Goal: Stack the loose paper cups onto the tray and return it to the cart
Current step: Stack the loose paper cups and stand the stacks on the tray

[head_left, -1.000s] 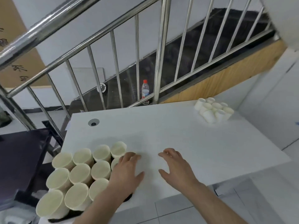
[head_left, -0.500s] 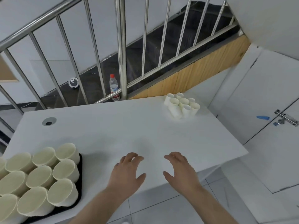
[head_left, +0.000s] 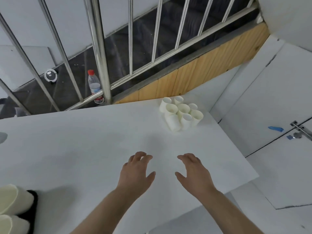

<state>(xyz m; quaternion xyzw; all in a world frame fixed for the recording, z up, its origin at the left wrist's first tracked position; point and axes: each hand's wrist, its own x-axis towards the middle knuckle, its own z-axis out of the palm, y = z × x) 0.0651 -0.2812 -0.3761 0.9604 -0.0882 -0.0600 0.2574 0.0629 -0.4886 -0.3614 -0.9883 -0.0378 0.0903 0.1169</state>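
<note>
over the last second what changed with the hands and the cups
The left hand came off the cups on the black tray and now hovers open over the white table, level with the right hand. The view swung right, so the tray sits at the left edge. The loose cups at the far corner stayed put; neither hand holds anything.

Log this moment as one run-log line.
left hand: open, empty | right hand: open, empty | loose cups: clustered at table's far right | tray: near-left, holding cups
</note>
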